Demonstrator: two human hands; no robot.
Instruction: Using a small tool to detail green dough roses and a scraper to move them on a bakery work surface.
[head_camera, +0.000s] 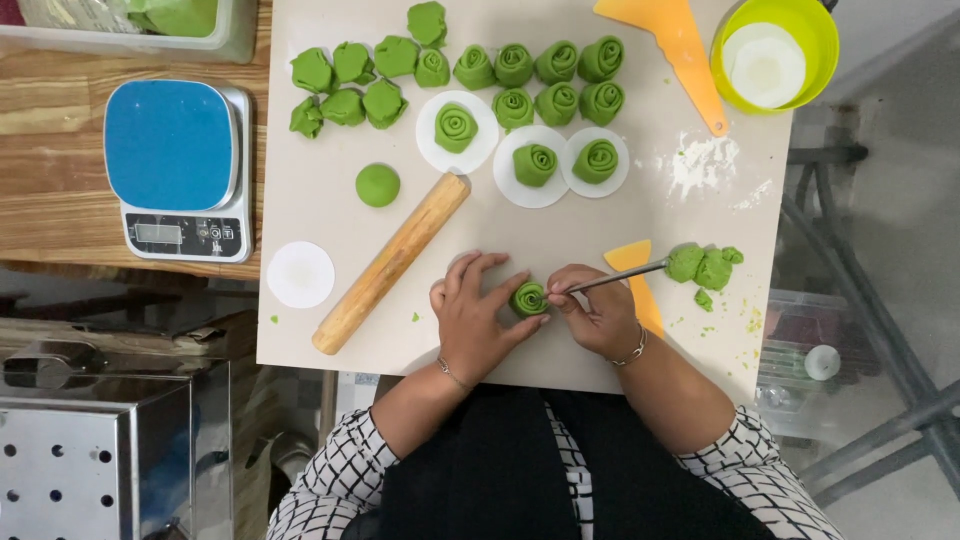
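At the near edge of the beige work board (300, 200), midway between both hands, sits a green dough rose (528, 298). Left hand (478, 320), fingers spread and partly curled, cups the rose from its left side. Right hand (598, 312) is closed in a pinch around a thin metal rod (620, 277), whose tip meets the rose's right edge; the rod's long axis runs right and slightly far, toward green dough scraps (706, 268). A wooden rolling pin (392, 262) lies diagonally to the left.
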